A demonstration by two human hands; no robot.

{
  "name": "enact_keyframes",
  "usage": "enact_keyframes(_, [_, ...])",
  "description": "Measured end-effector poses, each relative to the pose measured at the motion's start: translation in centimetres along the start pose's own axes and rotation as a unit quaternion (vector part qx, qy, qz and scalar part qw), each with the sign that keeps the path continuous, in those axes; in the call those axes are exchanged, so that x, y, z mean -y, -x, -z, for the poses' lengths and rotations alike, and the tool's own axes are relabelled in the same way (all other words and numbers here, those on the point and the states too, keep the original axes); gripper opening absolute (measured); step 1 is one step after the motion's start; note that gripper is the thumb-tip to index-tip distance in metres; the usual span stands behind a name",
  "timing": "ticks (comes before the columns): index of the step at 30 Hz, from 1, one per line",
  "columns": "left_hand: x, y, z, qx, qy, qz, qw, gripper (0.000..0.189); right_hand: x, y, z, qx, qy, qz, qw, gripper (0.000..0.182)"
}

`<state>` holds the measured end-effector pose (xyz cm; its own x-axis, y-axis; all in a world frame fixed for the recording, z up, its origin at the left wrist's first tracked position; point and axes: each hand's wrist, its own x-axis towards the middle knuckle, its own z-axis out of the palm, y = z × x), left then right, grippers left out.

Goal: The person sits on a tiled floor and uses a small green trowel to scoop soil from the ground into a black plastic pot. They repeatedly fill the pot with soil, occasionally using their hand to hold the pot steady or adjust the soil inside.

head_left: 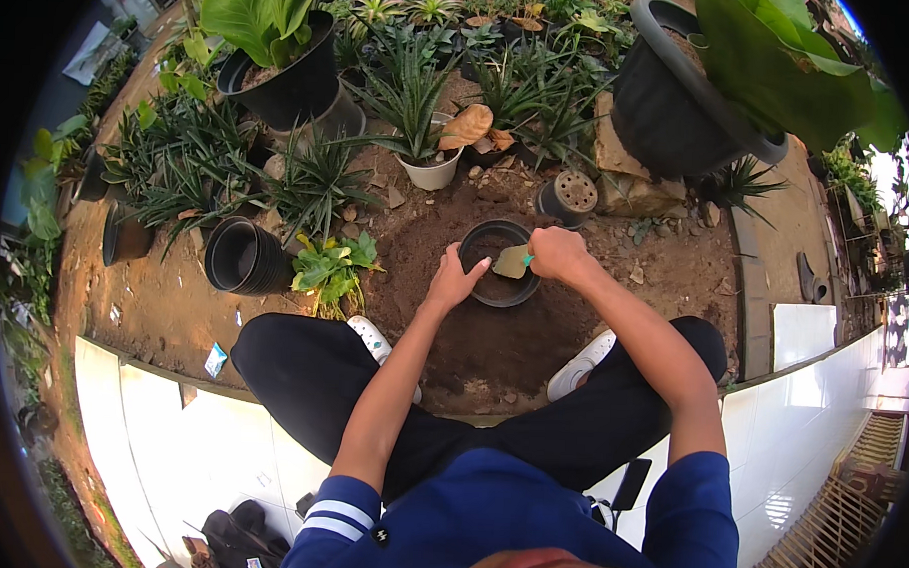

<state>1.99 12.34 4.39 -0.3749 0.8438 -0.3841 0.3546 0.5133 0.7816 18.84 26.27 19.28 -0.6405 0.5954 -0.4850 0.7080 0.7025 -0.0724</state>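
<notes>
A round black plastic pot (499, 294) stands on dark soil between my feet, with some soil in it. My left hand (455, 275) holds its left rim, the thumb reaching over the inside. In my right hand (556, 254) is a small hand trowel (511, 262) with a green part at the handle; its blade lies over the inside of the pot. My right fist hides most of the handle. Left of the pot, uprooted-looking leafy seedlings (335, 268) lie on the ground, beside a stack of black plastic pots (247, 258).
Beyond the pot stand a white pot with a spiky plant (431, 170) and an upturned pot with drainage holes (570, 198). Large black planters stand at the back left (281, 90) and on stones at the back right (675, 104). A small wrapper (215, 360) lies at left.
</notes>
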Motion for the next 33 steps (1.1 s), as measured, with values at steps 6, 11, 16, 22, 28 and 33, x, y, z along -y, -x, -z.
enact_keyframes(6, [-0.8, 1.3, 0.2, 0.085, -0.128, -0.066, 0.986, 0.156, 0.1, 1.5, 2.7, 0.042, 0.030, -0.044, 0.998, 0.031])
enact_keyframes(11, [0.6, -0.1, -1.2, 0.079, -0.127, -0.092, 0.984, 0.169, 0.0, -1.0, -2.1, 0.038, -0.038, -0.067, 0.996, 0.042])
enact_keyframes(16, [-0.3, 0.3, -1.1, 0.092, -0.122, -0.052, 0.987, 0.169, 1.0, 0.0, 0.3, 0.030, -0.098, -0.087, 0.991, 0.033])
enact_keyframes(22, [-0.5, 0.7, -1.0, 0.085, -0.136, -0.027, 0.987, 0.168, 1.8, 1.7, 4.8, 0.026, -0.084, -0.071, 0.994, 0.029])
enact_keyframes(28, [-0.5, 0.4, -1.0, 0.105, -0.126, -0.012, 0.986, 0.169, -0.2, 1.6, 2.5, -0.055, -0.131, -0.042, 0.989, 0.029])
enact_keyframes(33, [0.0, 0.1, -0.8, 0.110, -0.115, -0.011, 0.987, 0.171, 2.9, 1.6, -3.1, -0.073, -0.113, -0.040, 0.990, 0.025])
